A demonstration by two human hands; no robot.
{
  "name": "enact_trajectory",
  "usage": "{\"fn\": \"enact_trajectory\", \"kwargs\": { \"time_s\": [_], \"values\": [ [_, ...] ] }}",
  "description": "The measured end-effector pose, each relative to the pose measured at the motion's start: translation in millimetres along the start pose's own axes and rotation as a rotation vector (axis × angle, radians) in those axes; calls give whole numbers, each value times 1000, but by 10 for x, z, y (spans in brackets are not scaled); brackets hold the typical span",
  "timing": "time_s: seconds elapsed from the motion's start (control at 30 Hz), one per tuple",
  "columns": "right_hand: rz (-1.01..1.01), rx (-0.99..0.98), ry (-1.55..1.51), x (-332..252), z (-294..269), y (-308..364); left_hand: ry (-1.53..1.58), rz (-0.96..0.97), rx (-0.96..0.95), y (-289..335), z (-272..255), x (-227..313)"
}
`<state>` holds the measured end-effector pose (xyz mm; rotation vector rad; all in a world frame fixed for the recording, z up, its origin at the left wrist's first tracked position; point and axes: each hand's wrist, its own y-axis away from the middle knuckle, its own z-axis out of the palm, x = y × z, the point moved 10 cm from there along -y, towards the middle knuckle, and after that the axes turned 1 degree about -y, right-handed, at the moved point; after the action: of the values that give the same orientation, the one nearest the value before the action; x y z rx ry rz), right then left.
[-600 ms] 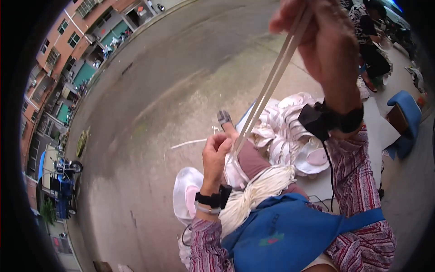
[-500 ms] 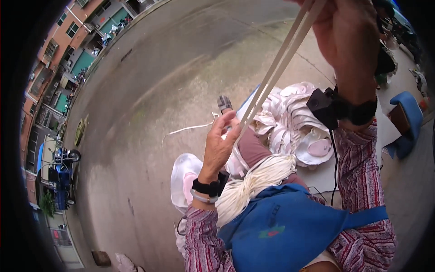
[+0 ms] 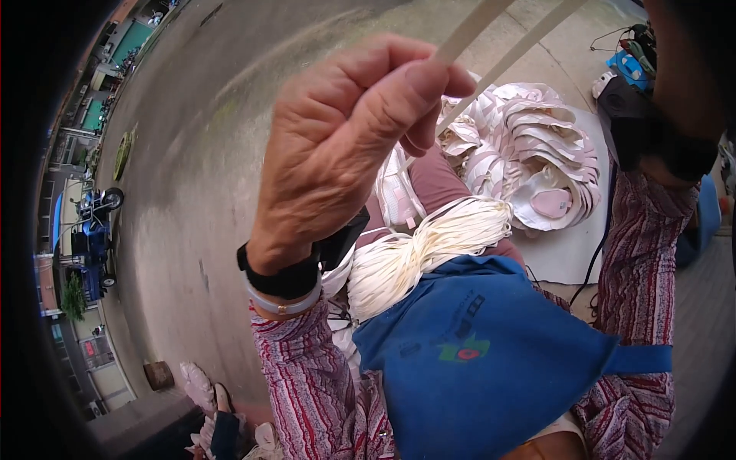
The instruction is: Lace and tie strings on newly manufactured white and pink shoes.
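My left hand [image 3: 337,138] is raised close in front of me, thumb and fingers pinched on a flat cream shoelace [image 3: 475,31]. A second strand of the lace runs beside it, behind the fingers and down towards my lap. Both strands stretch up past the top edge. Of my right arm only the forearm and strapped wrist show at the upper right; the hand itself is out of the picture. Across my lap lies a thick bundle of cream laces [image 3: 429,253]. Just beyond it sits a white and pink shoe upper [image 3: 399,195], partly hidden by my left hand.
A heap of white and pink shoe uppers [image 3: 529,146] lies on a pale sheet [image 3: 563,257] ahead to the right. A blue apron [image 3: 475,368] covers my lap. More shoe pieces [image 3: 199,387] lie at the lower left. A blue three-wheeled vehicle [image 3: 88,238] stands far left.
My left hand has come up and nearer, still pinching the lace. My right hand has moved up and right, out of the picture. The lace strands have spread apart.
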<state>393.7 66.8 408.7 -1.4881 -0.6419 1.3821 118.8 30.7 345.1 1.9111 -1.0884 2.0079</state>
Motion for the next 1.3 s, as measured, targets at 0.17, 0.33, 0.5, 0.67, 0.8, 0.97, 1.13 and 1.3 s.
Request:
{"fn": "enact_trajectory", "kwargs": {
  "time_s": [0.17,0.33,0.5,0.67,0.8,0.97,1.13,1.3],
  "values": [
    [142,-122,121,194,121,310,66,235,-21,93,-48,565],
    [285,-241,237,341,343,594,314,189,139,376,-717,1137],
    [609,-588,228,651,1454,1920,223,258,578,1791,-1860,1825],
    [601,-895,412,1239,1990,3326,177,305,854,3029,-2292,1873],
    [482,-1051,522,1358,2252,3701,60,259,1073,3676,-2344,1572],
    [355,-1258,619,1208,2453,3739,62,185,1206,3997,-2409,1263],
    [101,-1376,731,1025,2653,3846,38,-113,1464,3673,-2242,374],
    [247,-1232,661,1177,2548,3779,69,-348,1107,2741,-1704,-565]
  ]
}}
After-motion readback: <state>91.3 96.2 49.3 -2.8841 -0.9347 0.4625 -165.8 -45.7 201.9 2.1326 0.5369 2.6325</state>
